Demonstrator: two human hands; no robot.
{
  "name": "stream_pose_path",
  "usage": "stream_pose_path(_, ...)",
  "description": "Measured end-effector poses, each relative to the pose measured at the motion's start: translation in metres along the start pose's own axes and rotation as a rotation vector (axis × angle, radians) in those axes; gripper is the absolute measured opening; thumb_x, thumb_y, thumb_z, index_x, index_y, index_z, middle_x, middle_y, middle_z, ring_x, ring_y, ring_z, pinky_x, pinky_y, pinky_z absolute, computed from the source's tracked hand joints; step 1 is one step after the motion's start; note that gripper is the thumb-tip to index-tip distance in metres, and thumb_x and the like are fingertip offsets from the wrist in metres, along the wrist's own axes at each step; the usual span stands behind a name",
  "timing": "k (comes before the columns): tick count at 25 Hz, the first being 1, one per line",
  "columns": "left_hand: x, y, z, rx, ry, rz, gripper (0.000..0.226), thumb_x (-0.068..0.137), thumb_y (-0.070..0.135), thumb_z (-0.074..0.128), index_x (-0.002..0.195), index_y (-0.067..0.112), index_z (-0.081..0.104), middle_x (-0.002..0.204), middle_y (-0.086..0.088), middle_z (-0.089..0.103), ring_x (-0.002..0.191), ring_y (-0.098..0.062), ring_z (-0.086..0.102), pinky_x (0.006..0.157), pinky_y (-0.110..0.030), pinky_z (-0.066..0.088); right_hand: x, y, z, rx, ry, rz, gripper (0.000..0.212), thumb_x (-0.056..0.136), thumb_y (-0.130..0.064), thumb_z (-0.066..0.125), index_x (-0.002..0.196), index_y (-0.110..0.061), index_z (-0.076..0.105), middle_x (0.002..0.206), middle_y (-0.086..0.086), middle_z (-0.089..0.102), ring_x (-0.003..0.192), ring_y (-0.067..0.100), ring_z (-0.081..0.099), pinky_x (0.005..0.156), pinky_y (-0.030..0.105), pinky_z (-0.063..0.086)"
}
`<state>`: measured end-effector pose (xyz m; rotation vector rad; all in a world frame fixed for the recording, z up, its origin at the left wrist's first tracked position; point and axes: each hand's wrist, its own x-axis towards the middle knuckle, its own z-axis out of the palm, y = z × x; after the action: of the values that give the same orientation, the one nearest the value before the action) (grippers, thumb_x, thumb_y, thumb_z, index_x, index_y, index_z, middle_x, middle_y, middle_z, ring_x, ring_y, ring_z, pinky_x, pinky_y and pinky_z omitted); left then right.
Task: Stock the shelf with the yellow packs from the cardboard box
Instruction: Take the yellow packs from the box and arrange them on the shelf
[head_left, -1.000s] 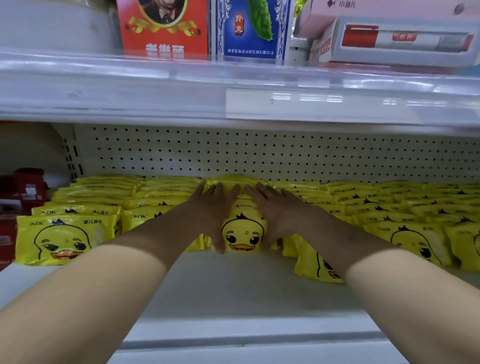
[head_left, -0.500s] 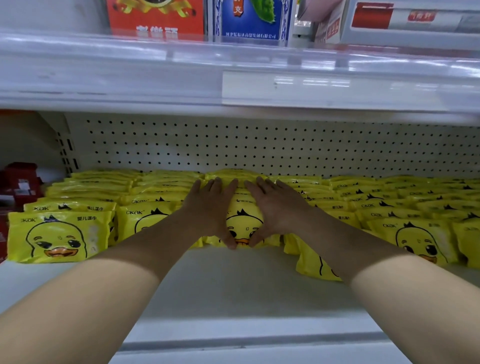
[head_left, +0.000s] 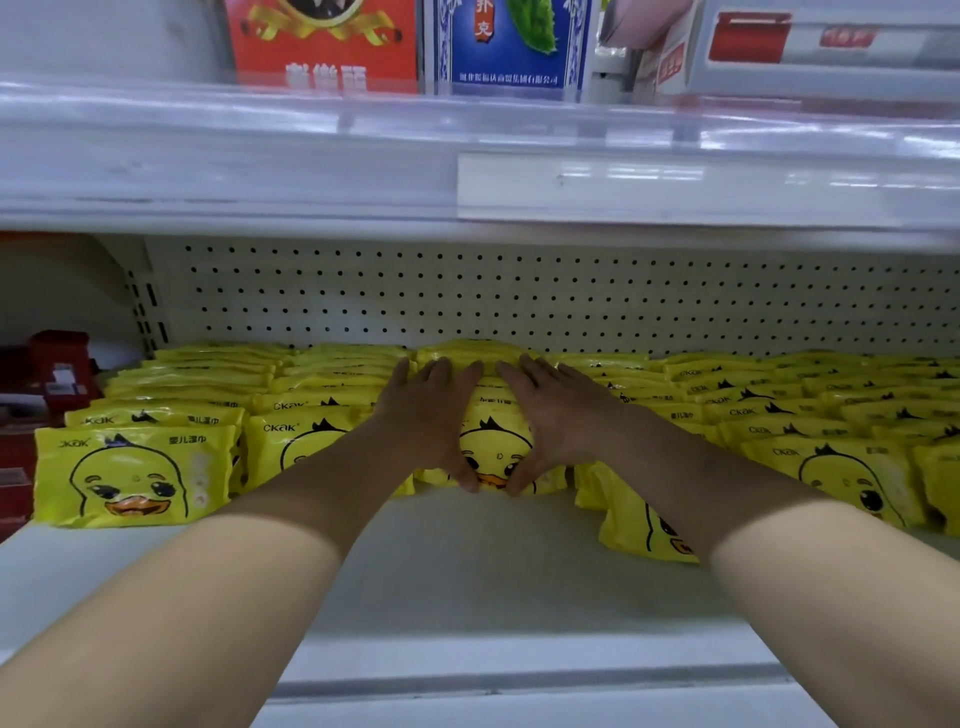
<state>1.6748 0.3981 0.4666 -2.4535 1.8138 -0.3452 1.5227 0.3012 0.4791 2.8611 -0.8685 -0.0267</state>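
At the far left, red boxes (head_left: 57, 374) sit at the shelf end, just beside the first row of yellow packs (head_left: 135, 480), which run front to back toward the pegboard (head_left: 519, 296). In the middle, the left hand (head_left: 431, 415) lies flat on top of the centre row, fingers straight, thumb down the face of the front duck pack (head_left: 496, 457). The right hand (head_left: 558, 415) mirrors it; both hands are released, pressing rather than gripping. Just right of that hand a leaning pack (head_left: 639, 525) tilts forward out of line, and further rows fill the shelf to the right edge. The cardboard box is out of view.

The packs look like soft, light film pouches, probably slippery and squashy, so they are best held by both short ends or pushed flat from the front. The bare shelf (head_left: 467, 582) in front gives open room. The upper shelf (head_left: 467, 171) hangs low overhead, so hands likely need to go in flat.
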Motion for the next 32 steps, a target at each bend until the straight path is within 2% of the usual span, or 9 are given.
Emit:
stream_pose_path(6, 0.001, 0.001, 0.0, -0.004, 0.013, -0.007, 0.146, 0.045, 0.07, 0.083, 0.153, 0.029, -0.006, 0.158, -0.006, 0.017, 0.149, -0.026, 0.013, 0.121, -0.05, 0.006, 0.0, 0.001, -0.002, -0.045, 0.01, -0.015, 0.145, 0.058, -0.062, 0.085, 0.156, -0.021, -0.012, 0.165, 0.011, -0.007, 0.153, 0.023, -0.004, 0.124, 0.04, 0.002)
stream_pose_path(11, 0.004, -0.001, 0.003, -0.048, 0.045, 0.016, 0.149, 0.04, 0.073, 0.082, 0.152, 0.028, -0.005, 0.157, -0.008, 0.02, 0.148, -0.027, 0.016, 0.121, -0.05, 0.009, 0.004, 0.002, 0.001, -0.054, 0.008, 0.005, 0.144, 0.057, -0.064, 0.084, 0.156, -0.024, -0.012, 0.166, 0.009, -0.007, 0.153, 0.021, -0.003, 0.124, 0.041, 0.003)
stream_pose_path(13, 0.0, -0.003, 0.002, -0.048, 0.025, 0.051, 0.154, 0.04, 0.076, 0.08, 0.152, 0.027, -0.014, 0.16, -0.012, 0.01, 0.15, -0.028, 0.007, 0.121, -0.051, 0.004, -0.005, 0.002, -0.003, 0.005, -0.04, -0.005, 0.145, 0.057, -0.068, 0.082, 0.156, -0.027, -0.015, 0.165, 0.005, -0.01, 0.153, 0.019, -0.007, 0.124, 0.04, -0.001)
stream_pose_path(15, -0.004, -0.009, -0.002, -0.089, -0.031, 0.086, 0.159, 0.041, 0.079, 0.077, 0.15, 0.024, -0.025, 0.162, -0.013, -0.011, 0.15, -0.027, -0.009, 0.121, -0.049, -0.005, -0.015, 0.004, -0.012, 0.151, -0.091, 0.013, 0.133, 0.066, -0.076, 0.071, 0.155, -0.03, -0.017, 0.165, -0.003, -0.013, 0.152, 0.016, -0.008, 0.123, 0.037, -0.003)
stream_pose_path(16, -0.005, -0.013, -0.005, -0.134, -0.061, 0.094, 0.16, 0.041, 0.08, 0.076, 0.149, 0.023, -0.027, 0.161, -0.011, -0.018, 0.149, -0.025, -0.014, 0.121, -0.047, -0.008, -0.017, 0.009, -0.016, 0.225, -0.078, 0.031, 0.12, 0.075, -0.08, 0.058, 0.155, -0.032, -0.016, 0.165, -0.007, -0.013, 0.152, 0.015, -0.006, 0.123, 0.036, -0.002)
stream_pose_path(18, -0.003, -0.021, -0.014, -0.222, -0.124, 0.094, 0.158, 0.045, 0.081, 0.074, 0.149, 0.021, -0.029, 0.161, -0.005, -0.021, 0.149, -0.019, -0.016, 0.121, -0.043, -0.01, -0.014, 0.02, -0.02, 0.326, -0.041, 0.088, 0.089, 0.089, -0.079, 0.025, 0.156, -0.035, -0.013, 0.165, -0.009, -0.01, 0.152, 0.014, -0.004, 0.123, 0.036, -0.001)
stream_pose_path(20, 0.002, -0.026, -0.021, -0.256, -0.184, 0.085, 0.153, 0.051, 0.079, 0.073, 0.149, 0.02, -0.028, 0.162, -0.002, -0.019, 0.149, -0.016, -0.014, 0.121, -0.041, -0.009, -0.007, 0.024, -0.018, 0.359, -0.032, 0.116, 0.081, 0.088, -0.079, 0.005, 0.156, -0.037, -0.009, 0.165, -0.009, -0.008, 0.152, 0.013, -0.006, 0.124, 0.039, -0.003)
stream_pose_path(27, 0.017, -0.021, -0.025, -0.188, -0.289, 0.1, 0.138, 0.061, 0.081, 0.065, 0.155, 0.017, -0.013, 0.163, -0.001, -0.014, 0.15, -0.017, -0.01, 0.122, -0.04, -0.005, 0.01, 0.01, -0.004, 0.336, -0.058, 0.083, 0.074, 0.094, -0.069, 0.001, 0.158, -0.033, 0.004, 0.166, -0.01, -0.003, 0.151, 0.006, -0.007, 0.124, 0.04, -0.005)
stream_pose_path(32, 0.005, -0.03, -0.032, -0.233, -0.239, 0.087, 0.139, 0.059, 0.08, 0.067, 0.154, 0.018, -0.012, 0.163, -0.002, -0.012, 0.15, -0.017, -0.008, 0.122, -0.042, -0.005, -0.006, 0.008, -0.016, 0.331, 0.026, 0.083, 0.07, 0.097, -0.065, 0.005, 0.158, -0.031, 0.008, 0.166, -0.006, 0.004, 0.152, 0.01, -0.001, 0.123, 0.039, -0.003)
